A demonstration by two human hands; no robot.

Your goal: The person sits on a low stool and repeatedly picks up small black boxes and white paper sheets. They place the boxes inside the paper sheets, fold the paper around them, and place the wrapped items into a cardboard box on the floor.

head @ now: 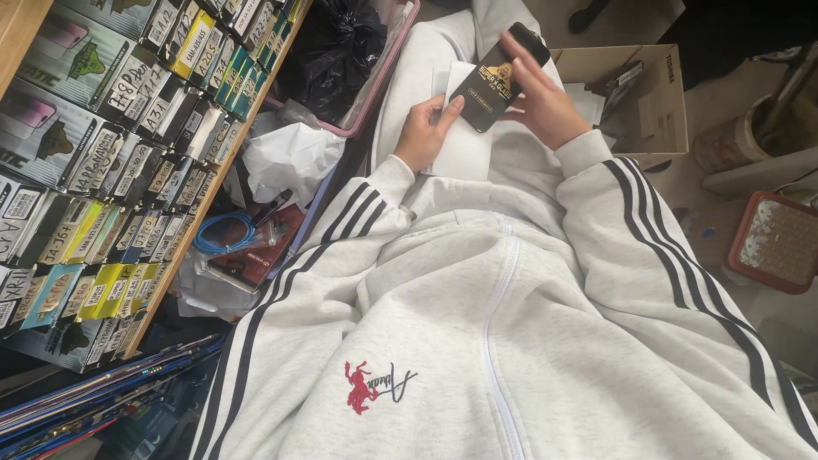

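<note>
My right hand [545,102] grips a flat black package with gold print [498,83], tilted over my lap. My left hand [423,132] holds a white envelope-like sleeve [464,140] beneath it, the thumb touching the black package's lower edge. Both arms wear a light grey jacket with black stripes on the sleeves [477,281].
On the left, a wooden shelf [213,179] is packed with several labelled flat boxes. A black bag in a pink-rimmed bin [341,51], crumpled white paper [290,158] and a blue coiled cable [223,232] lie beside it. An open cardboard box [648,94] stands behind my hands. A brown tray [777,243] sits at the right.
</note>
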